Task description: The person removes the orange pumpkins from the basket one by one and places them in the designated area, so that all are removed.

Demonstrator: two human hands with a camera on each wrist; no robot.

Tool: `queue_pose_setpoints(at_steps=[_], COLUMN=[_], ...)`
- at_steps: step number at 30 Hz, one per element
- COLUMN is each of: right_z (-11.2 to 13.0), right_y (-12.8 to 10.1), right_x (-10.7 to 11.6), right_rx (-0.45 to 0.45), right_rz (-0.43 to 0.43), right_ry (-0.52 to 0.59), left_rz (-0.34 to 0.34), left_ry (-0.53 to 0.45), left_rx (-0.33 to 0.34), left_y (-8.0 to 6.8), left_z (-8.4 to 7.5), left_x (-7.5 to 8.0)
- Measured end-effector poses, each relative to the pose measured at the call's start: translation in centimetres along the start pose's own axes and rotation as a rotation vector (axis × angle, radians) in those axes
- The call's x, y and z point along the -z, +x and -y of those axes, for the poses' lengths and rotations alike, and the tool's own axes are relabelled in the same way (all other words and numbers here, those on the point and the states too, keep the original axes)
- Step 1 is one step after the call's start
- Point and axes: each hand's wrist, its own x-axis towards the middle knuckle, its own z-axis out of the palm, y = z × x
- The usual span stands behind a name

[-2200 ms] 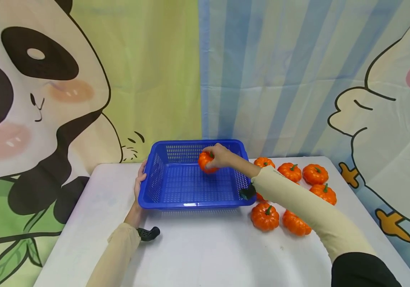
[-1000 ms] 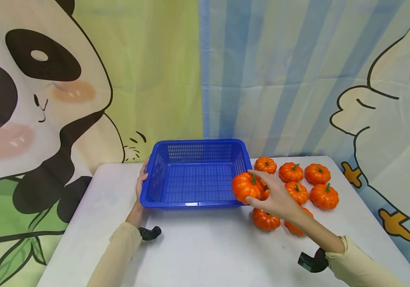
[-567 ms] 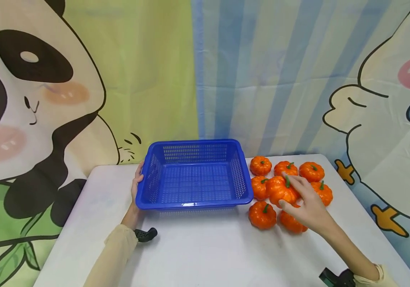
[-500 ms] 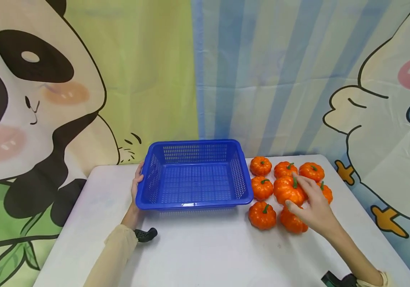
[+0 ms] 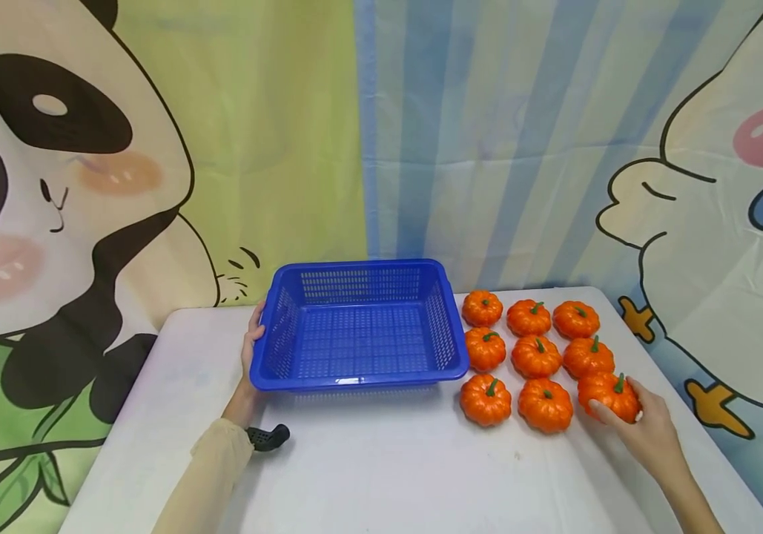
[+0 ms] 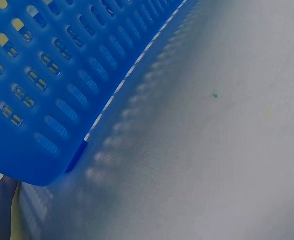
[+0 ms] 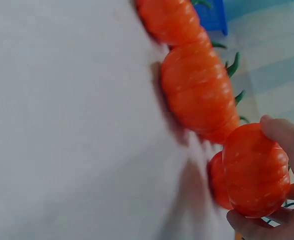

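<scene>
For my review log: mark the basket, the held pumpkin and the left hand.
basket [image 5: 354, 380], head view, near rim
held pumpkin [image 5: 606, 391], head view, orange body
left hand [image 5: 249, 348], head view, fingers at the basket's left rim

White table — cartoon panda backdrop behind.

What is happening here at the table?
A person's left hand holds the left rim of an empty blue basket on a white table. The right hand grips an orange pumpkin at the near right corner of a three-by-three block of pumpkins beside the basket.
</scene>
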Motion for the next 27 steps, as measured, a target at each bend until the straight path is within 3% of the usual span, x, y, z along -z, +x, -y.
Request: queue_pose_setpoints(at_steps=[5, 9, 16, 22, 25, 27], right_z=[-1.8, -2.2, -2.4, -2.3, -2.0, -1.7], right_y=[0.7, 1.2, 1.5, 1.5, 1.4, 1.5], right_x=[-0.8, -1.2, -1.7, -1.2, -0.7, -0.4], right_rx=[0.012, 0.065, 0.050, 0.052, 0.093, 0.121], right_rz=[0.088, 0.108, 0.127, 0.118, 0.072, 0.031], right_ry=[-0.031, -0.030, -0.014, -0.015, -0.028, -0.041], left_rz=[0.016, -0.011, -0.130, -0.257, -0.259, -0.240], left_ry=[-0.031, 0.029, 0.300, 0.546, 0.640, 0.647], left_rx=[0.014, 0.050, 0.176, 0.301, 0.326, 0.313], left_y=[0.1, 0.1, -0.3, 0.2, 0.5, 0.6], left_z=[-0.1, -0.6, -1.9, -2.9, -3.4, -3.8], left_x=[0.0, 0.1, 0.7, 1.7, 2.3, 2.4])
